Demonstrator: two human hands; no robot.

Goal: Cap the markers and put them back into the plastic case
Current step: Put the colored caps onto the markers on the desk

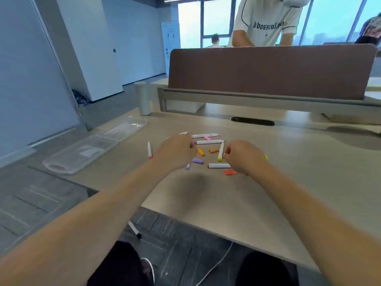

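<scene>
Here the markers lie scattered on the desk [288,162] between my two hands, white barrels mixed with loose caps: an orange cap [201,152], a purple cap [197,161], a red cap [230,172] and a pink cap [207,138]. My right hand [243,156] is curled, knuckles up, pinching a yellow-tipped marker [220,151] that stands tilted. My left hand [175,150] is also curled, fingers bent under; whether it holds anything I cannot tell. Both forearms reach straight forward. A red-tipped marker [149,150] lies apart on the left. The clear plastic case [68,159] lies open at the desk's left edge, well away from the markers.
</scene>
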